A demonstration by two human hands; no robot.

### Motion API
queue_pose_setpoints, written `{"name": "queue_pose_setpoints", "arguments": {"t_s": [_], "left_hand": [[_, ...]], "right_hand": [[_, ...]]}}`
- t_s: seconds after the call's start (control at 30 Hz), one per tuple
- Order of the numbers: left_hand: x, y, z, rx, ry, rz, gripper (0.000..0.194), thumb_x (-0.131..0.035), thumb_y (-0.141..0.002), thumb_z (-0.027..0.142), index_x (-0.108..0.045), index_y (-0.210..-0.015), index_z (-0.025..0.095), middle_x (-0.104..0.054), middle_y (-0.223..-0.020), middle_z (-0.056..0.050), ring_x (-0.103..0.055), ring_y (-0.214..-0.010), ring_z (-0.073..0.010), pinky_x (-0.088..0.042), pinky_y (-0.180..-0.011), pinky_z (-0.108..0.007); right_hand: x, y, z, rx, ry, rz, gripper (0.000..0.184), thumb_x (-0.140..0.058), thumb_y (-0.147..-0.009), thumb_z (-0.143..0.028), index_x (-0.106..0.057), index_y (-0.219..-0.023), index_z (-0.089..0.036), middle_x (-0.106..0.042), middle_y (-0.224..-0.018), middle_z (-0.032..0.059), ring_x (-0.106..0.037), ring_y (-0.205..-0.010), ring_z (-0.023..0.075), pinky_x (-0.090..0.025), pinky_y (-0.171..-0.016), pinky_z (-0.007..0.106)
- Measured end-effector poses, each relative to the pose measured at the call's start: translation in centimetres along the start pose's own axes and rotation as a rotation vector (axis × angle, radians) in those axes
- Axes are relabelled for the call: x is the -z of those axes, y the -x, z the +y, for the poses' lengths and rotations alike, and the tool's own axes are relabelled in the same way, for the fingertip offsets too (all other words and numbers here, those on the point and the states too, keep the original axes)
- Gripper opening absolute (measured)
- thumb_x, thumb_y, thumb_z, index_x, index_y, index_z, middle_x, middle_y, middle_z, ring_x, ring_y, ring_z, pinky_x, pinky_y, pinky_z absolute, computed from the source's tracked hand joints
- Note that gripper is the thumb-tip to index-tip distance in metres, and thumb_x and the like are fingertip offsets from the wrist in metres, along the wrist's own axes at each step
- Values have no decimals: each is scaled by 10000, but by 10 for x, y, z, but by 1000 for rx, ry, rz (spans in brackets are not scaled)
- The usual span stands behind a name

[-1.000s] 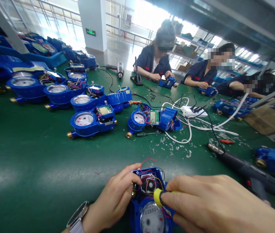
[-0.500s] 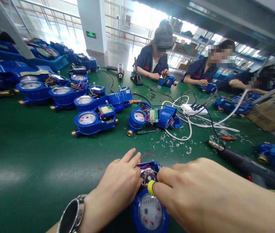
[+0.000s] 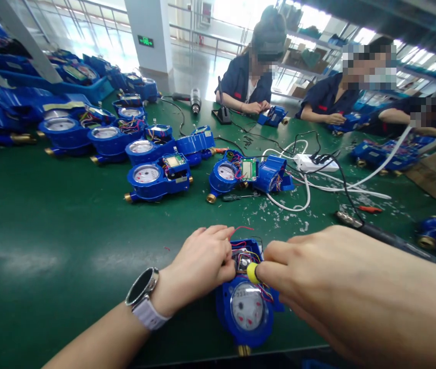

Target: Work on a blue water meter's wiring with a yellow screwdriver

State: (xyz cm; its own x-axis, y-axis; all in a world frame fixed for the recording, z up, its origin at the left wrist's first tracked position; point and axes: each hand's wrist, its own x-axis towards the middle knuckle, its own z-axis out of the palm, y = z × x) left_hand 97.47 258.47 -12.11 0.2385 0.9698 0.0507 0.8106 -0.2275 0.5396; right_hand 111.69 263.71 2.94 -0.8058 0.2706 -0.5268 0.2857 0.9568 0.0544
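Observation:
A blue water meter [image 3: 247, 307] lies in front of me, its round dial nearest me and a brass fitting at the near end. Beyond the dial its open compartment [image 3: 244, 256] shows coloured wires and a dark round part. My left hand [image 3: 212, 253] grips the compartment's left side, fingers curled at its edge. Closed in my right hand [image 3: 298, 266], over the compartment's right side, is what looks like a screwdriver [image 3: 252, 273]. Only its yellow handle end shows; the shaft and tip are hidden. A loose red wire sticks up past my left fingertips.
Several blue meters [image 3: 146, 177] stand ahead and to the left. One opened meter [image 3: 225, 171] shows a circuit board, with a dark-handled screwdriver [image 3: 233, 198] beside it. A white power strip [image 3: 313, 163], cables, scraps and a heat gun [image 3: 387, 238] lie right. Co-workers [image 3: 246, 84] sit opposite.
The view has shifted, so more of the meter's near end and my left forearm show. My left fingers have curled in more. The yellow handle end stays over the compartment.

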Motion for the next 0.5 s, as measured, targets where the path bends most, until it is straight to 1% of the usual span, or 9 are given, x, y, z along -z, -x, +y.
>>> {"name": "queue_pose_setpoints", "arguments": {"t_s": [0.1,0.17,0.23,0.33,0.37,0.43,0.47,0.5], "left_hand": [[-12,9,-6,2,185,40,91,-602,-789,144,-611,-712,192,-526,-1426,-116,-461,-1341,-263,-404,-1068,-458],[-16,15,-8,-7,312,37,94,-567,-815,144,-580,-740,199,-501,-1446,-113,-406,-1380,-234,-383,-1085,-425],[-17,17,-10,-13,413,15,117,-536,-863,177,-552,-750,205,-502,-1439,-107,-371,-1399,-220,-364,-1098,-410],[-18,17,-10,-2,577,-13,191,-470,-948,266,-520,-772,210,-488,-1429,-98,-340,-1409,-204,-337,-1109,-377],[-18,17,-10,9,643,-6,207,-447,-967,287,-512,-786,212,-480,-1425,-95,-333,-1410,-197,-331,-1107,-358],[-22,16,-10,32,766,36,220,-415,-989,307,-495,-806,214,-502,-1373,-92,-342,-1393,-186,-322,-1092,-325],[-25,16,-11,41,817,60,225,-406,-995,312,-487,-809,214,-519,-1333,-90,-364,-1370,-187,-323,-1078,-315],[-28,17,-11,50,857,83,231,-400,-999,316,-480,-809,213,-532,-1294,-85,-395,-1335,-189,-328,-1059,-309]], "right_hand": [[-9,8,5,10,-52,60,180,-685,-675,-110,-642,-775,-253,-651,-720,-34,-578,-537,169,-215,-472,294],[-13,10,7,9,-56,71,201,-712,-651,-131,-634,-789,-254,-652,-731,-34,-592,-552,180,-210,-474,292],[-12,10,6,-7,-46,33,199,-726,-653,-152,-640,-802,-253,-650,-722,-30,-587,-542,180,-193,-466,290],[-4,3,4,-3,-24,-29,170,-712,-687,-175,-668,-826,-261,-651,-721,-23,-561,-527,174,-185,-458,287],[-2,0,4,-11,-16,-71,154,-690,-710,-169,-679,-830,-265,-650,-714,-20,-551,-520,171,-185,-453,286],[1,-4,4,-42,3,-160,180,-631,-754,-135,-699,-845,-275,-654,-698,-16,-545,-515,169,-187,-441,284],[0,-5,5,-49,8,-175,203,-610,-765,-123,-705,-853,-280,-655,-685,-15,-545,-510,170,-184,-435,284],[-2,-5,5,-43,8,-164,214,-605,-766,-123,-708,-865,-282,-658,-680,-14,-548,-507,174,-179,-433,287]]}}
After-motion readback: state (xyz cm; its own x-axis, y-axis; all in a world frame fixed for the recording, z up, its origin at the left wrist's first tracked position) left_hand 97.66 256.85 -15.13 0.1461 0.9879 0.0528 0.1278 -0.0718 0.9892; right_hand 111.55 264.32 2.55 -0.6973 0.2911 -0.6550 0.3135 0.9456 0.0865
